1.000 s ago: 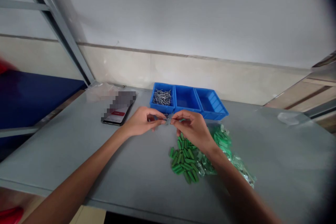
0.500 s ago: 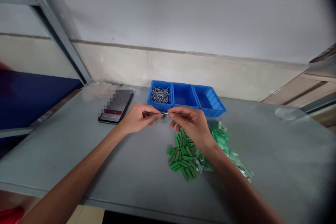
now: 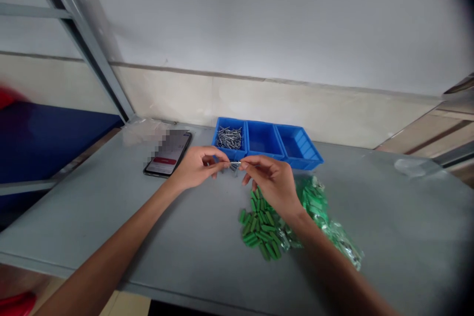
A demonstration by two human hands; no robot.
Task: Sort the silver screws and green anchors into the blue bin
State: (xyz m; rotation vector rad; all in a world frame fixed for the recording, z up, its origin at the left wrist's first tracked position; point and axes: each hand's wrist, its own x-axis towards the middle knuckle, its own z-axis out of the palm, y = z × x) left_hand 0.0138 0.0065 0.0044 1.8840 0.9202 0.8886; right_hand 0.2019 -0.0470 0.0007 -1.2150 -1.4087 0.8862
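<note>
And there it was: the left hand (image 3: 196,169) and right hand (image 3: 272,182) had their grips pinched nearly shut on a slim metal nail (image 3: 235,163), tip to tip, just in front of the blue bin (image 3: 261,140), above the green plastic plugs (image 3: 259,224).

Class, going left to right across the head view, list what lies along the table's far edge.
a smartphone, the blue bin's nail-filled compartment, its empty middle compartment, its empty right compartment, a clear plastic scrap

One left hand (image 3: 198,168), one right hand (image 3: 272,182), one three-compartment bin (image 3: 261,140), one phone (image 3: 167,154), green wall plugs (image 3: 259,224) (uncountable)
</note>
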